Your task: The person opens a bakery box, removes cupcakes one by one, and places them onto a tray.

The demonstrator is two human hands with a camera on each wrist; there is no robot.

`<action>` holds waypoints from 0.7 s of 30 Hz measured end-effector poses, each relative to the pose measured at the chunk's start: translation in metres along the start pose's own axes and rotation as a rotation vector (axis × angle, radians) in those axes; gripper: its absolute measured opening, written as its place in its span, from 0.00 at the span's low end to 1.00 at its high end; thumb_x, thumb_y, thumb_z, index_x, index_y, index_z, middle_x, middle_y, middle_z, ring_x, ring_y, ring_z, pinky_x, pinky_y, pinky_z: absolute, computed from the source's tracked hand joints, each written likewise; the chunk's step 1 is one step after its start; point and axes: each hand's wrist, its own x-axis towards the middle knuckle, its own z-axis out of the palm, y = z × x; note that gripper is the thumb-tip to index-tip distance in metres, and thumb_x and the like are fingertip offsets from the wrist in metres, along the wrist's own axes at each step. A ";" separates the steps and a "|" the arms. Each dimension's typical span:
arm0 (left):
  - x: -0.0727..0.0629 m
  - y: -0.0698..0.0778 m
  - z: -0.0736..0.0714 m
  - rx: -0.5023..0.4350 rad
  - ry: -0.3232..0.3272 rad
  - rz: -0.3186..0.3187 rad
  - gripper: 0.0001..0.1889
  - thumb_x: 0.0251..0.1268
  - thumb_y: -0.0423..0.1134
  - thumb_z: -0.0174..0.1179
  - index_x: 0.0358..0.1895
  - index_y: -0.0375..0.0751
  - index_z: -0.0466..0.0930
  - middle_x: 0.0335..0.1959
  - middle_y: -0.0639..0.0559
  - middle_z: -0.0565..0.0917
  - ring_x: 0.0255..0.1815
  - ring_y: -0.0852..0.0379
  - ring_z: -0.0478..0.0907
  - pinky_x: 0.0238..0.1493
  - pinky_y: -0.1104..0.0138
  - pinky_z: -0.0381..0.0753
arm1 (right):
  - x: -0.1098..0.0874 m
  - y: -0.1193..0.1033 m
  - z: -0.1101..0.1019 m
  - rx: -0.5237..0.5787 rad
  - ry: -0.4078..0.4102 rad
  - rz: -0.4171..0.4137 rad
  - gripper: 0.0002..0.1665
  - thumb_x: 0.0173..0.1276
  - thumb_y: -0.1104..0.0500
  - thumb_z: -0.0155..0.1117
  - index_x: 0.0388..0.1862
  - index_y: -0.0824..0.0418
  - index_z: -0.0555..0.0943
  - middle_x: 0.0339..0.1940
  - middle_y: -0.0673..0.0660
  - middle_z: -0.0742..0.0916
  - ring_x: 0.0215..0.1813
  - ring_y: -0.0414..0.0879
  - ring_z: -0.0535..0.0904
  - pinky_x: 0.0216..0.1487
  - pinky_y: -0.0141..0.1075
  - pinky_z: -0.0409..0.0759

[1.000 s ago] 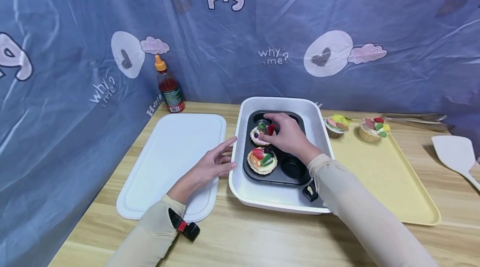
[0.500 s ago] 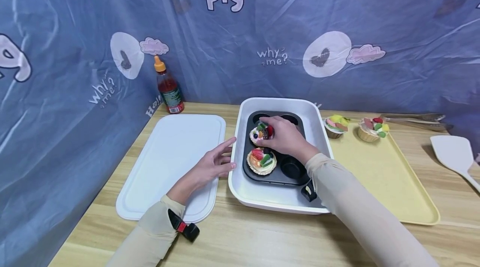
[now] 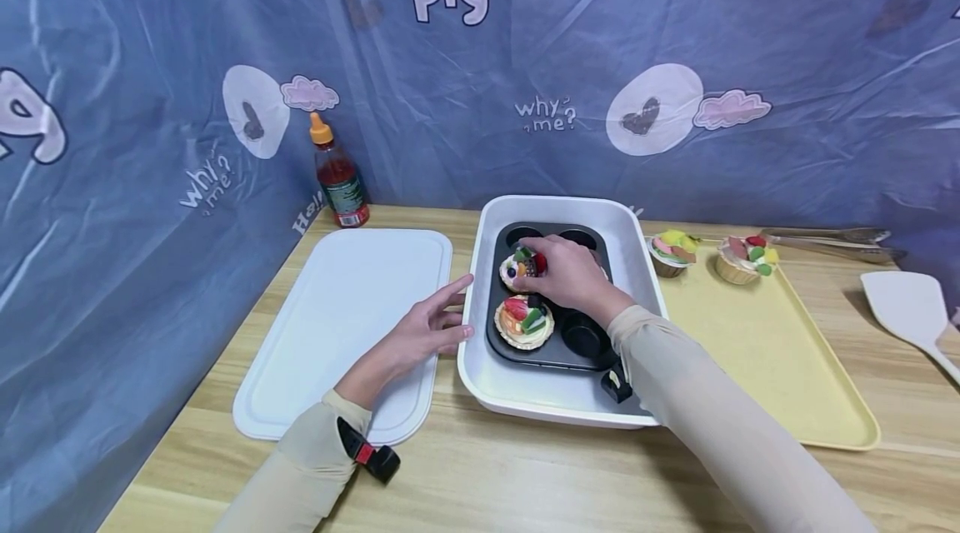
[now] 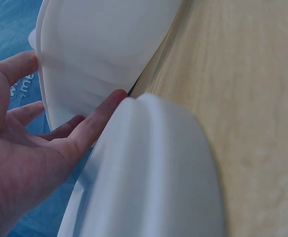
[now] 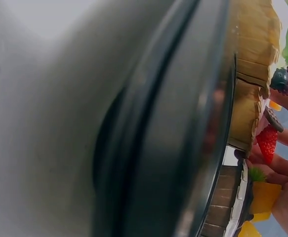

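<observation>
A white basin (image 3: 555, 410) holds a dark muffin pan (image 3: 543, 356). My right hand (image 3: 570, 273) reaches over the pan, thumb and fingers curled round a small fruit tart (image 3: 512, 270) in its left middle cup. Another fruit tart (image 3: 523, 323) sits in the cup nearest me. In the right wrist view, a dark-wrapped cupcake (image 5: 222, 200) with orange pieces also shows in the pan, mostly under my hand in the head view. My left hand (image 3: 420, 326) lies along the basin's left wall, fingers fairly straight, fingertips at the rim and side.
A white board (image 3: 341, 325) lies on the left, with a sauce bottle (image 3: 343, 187) behind it. To the right is a yellow tray (image 3: 765, 358) with two cupcakes, one being a pale-cased cupcake (image 3: 738, 262). Metal tongs (image 3: 832, 240) and a white spatula (image 3: 906, 304) lie beyond.
My right hand has shifted slightly left and down, closing its fingers round the tart. The dark-wrapped cupcake's edge now peeks out beyond the hand. My left hand has stayed in place.
</observation>
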 end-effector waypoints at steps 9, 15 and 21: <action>0.000 0.000 0.000 0.002 0.001 -0.007 0.40 0.72 0.33 0.60 0.82 0.51 0.52 0.73 0.34 0.64 0.68 0.41 0.73 0.52 0.60 0.86 | 0.000 -0.001 0.001 0.030 0.002 0.023 0.41 0.57 0.40 0.78 0.67 0.53 0.79 0.54 0.59 0.86 0.47 0.53 0.81 0.48 0.56 0.80; 0.000 0.001 0.000 0.016 0.012 -0.019 0.39 0.72 0.33 0.60 0.82 0.52 0.52 0.73 0.35 0.64 0.68 0.41 0.72 0.53 0.61 0.86 | 0.000 0.000 0.002 0.059 0.027 0.022 0.40 0.55 0.42 0.79 0.66 0.55 0.81 0.54 0.59 0.86 0.47 0.54 0.82 0.46 0.56 0.79; 0.000 0.001 0.000 0.010 0.012 -0.019 0.39 0.72 0.32 0.60 0.82 0.52 0.52 0.73 0.34 0.65 0.68 0.40 0.73 0.53 0.60 0.87 | 0.000 0.000 0.004 0.093 0.041 0.027 0.39 0.53 0.43 0.81 0.64 0.54 0.82 0.54 0.58 0.86 0.46 0.53 0.81 0.46 0.55 0.78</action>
